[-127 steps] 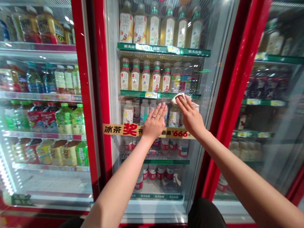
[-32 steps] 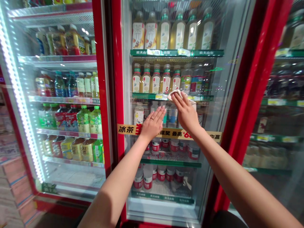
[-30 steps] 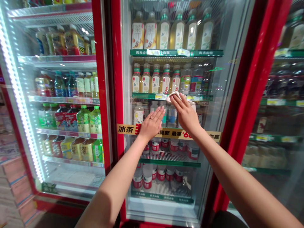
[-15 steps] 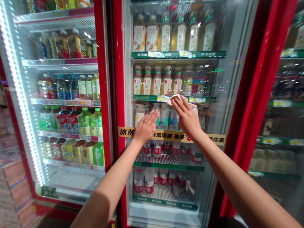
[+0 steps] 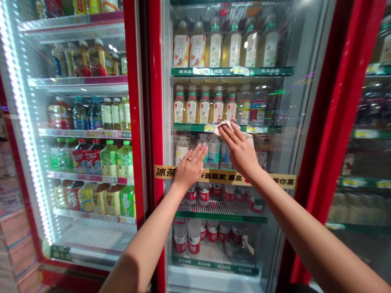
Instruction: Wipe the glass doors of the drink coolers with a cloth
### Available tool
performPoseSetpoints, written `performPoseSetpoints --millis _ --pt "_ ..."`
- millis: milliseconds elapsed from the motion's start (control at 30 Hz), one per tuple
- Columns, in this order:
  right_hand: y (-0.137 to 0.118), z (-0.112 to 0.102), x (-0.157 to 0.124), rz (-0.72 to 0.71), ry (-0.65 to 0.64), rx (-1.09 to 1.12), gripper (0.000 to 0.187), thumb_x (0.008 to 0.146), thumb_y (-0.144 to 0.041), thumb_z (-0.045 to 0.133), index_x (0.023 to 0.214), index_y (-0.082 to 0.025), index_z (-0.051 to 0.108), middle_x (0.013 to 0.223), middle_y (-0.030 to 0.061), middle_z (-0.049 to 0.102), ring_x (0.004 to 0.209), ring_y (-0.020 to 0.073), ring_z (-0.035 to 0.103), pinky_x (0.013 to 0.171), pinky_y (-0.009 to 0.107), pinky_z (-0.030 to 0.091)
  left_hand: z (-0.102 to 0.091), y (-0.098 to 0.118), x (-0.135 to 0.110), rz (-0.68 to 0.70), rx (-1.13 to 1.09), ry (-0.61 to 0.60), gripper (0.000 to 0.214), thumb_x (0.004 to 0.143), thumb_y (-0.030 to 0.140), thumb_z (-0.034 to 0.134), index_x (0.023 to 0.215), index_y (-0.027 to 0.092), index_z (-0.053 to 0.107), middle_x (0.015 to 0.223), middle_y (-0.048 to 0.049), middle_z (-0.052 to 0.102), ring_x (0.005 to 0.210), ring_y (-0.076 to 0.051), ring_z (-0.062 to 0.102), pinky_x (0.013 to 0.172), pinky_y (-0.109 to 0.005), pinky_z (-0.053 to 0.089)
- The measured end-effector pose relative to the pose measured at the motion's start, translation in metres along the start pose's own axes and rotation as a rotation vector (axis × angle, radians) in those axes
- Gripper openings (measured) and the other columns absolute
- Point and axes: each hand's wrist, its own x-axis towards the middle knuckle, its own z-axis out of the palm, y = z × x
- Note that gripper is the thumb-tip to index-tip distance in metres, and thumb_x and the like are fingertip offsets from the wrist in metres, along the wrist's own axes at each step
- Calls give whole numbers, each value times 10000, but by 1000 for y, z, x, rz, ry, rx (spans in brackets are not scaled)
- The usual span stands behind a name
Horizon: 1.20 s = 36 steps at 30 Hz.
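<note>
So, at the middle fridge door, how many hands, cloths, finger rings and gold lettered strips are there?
Hands (left hand and right hand): 2
White cloth: 1
Finger ring: 1
Gold lettered strip: 1
Total: 5

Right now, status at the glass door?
Right hand holds white cloth against glass door. Left hand flat, no cloth. Printed strip crosses door below.

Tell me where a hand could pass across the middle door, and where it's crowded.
Likeliest is the glass above the tan strip, between the right hand and the red upright on its right; the glass above the cloth also looks free. The narrow gap between that hand and the left hand is crowded. The bottles sit behind the glass.
</note>
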Motion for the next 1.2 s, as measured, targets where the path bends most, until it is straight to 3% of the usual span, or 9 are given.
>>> performPoseSetpoints --millis 100,233,367,500,733,933,1067,1200 --pt "-3 -2 -9 -49 -53 -3 942 991 25 357 1743 -380 -41 1779 9 371 1680 292 271 1335 577 412 -1 0 -1 -10 -28 -10 873 1062 173 449 1736 184 -106 1783 -46 327 1646 -193 377 1365 -387 326" --pt "-2 -6 -19 -12 -79 -33 933 991 29 351 1749 -367 -21 1780 18 361 1680 294 271 1322 580 433 -1 -1 -1 -16 -67 -23 879 1066 166 448 1732 202 -125 1786 -42 324 1649 -197 373 1371 -398 329" --pt "-9 -1 -7 79 -33 -43 936 971 37 344 1758 -312 -24 1798 32 312 1699 287 210 1370 573 359 -2 -1 -1 -42 -92 6 883 1066 150 439 1731 210 -139 1794 -46 305 1653 -204 366 1374 -404 338" --pt "-15 5 5 79 -33 -33 938 990 17 330 1745 -373 -67 1792 -3 328 1695 274 219 1376 575 349 -2 -1 -1 -86 -123 36 885 1068 147 434 1736 229 -141 1800 -46 289 1651 -219 370 1379 -426 345" --pt "-8 -8 -15 13 -128 -48 946 992 18 357 1741 -403 -40 1794 -29 303 1682 290 255 1346 580 398 -4 0 -4 -138 -170 -5 889 1082 160 424 1719 254 -189 1819 -30 212 1668 -236 327 1410 -445 284" --pt "-12 -2 8 89 -56 -48 888 993 13 315 1761 -313 9 1808 -11 277 1701 283 197 1389 549 325 -4 0 -6 -131 -141 -34 877 1088 166 411 1710 234 -204 1818 -39 207 1672 -234 317 1402 -447 294" --pt "-21 5 21 22 -76 -12 887 997 13 321 1761 -347 49 1794 -11 323 1697 274 209 1377 563 344 -2 0 -6 -121 -114 7 866 1086 169 415 1725 216 -169 1806 -49 255 1664 -223 337 1394 -436 311" --pt "-22 1 7 -47 -121 -1 883 1007 5 339 1756 -370 61 1776 -18 342 1681 265 263 1377 555 352 -2 0 -6 -118 -122 14 874 1086 172 421 1722 221 -177 1800 -54 269 1659 -226 349 1391 -444 319"
